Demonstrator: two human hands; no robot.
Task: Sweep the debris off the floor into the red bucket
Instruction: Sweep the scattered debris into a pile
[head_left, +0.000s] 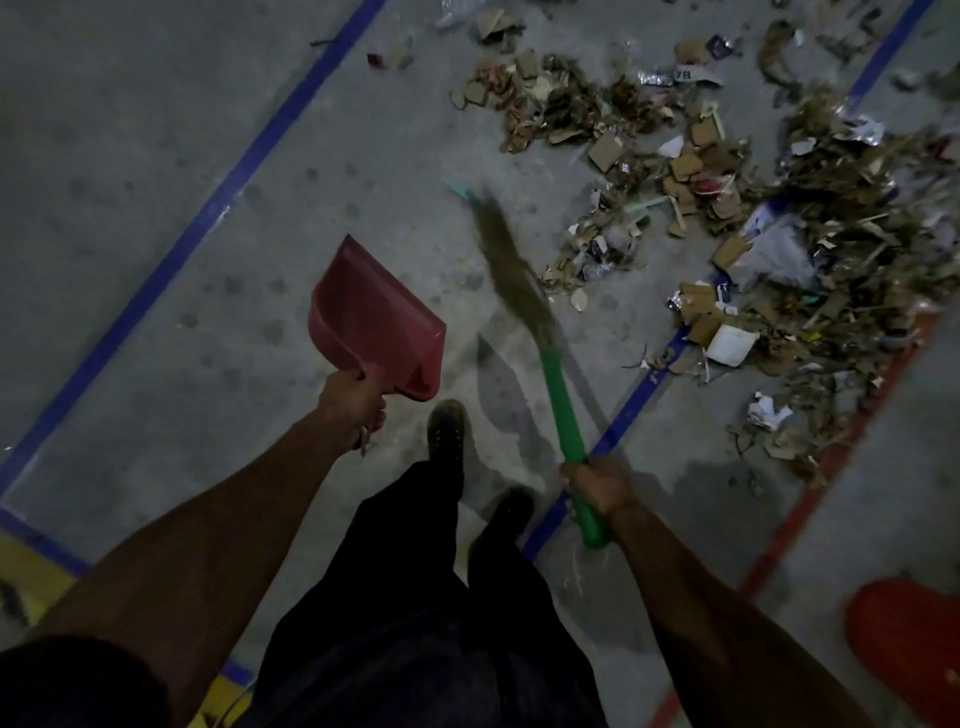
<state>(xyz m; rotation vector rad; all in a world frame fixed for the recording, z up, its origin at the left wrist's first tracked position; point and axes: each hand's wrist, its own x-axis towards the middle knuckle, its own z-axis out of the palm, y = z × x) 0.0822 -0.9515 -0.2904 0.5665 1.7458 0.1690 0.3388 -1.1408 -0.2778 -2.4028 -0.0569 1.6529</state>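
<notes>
While the left hand (353, 402) grips a red dustpan (376, 322), the right hand (597, 486) clasps a green-handled broom (524, 291), its bristles blurred. Debris (753, 208) lies at two o'clock; one silver wrapper (678, 77) perhaps reads "BA". The red bucket (909, 644) sits at four o'clock.

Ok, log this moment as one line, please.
left hand grips dustpan, empty, held up | right hand grips broom | debris unswept | bucket lower right

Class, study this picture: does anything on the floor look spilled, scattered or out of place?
Yes. Debris, torn cardboard, paper and wrappers, lies strewn over the floor ahead and to the right, spreading across the blue line. None sits in the dustpan.
</notes>
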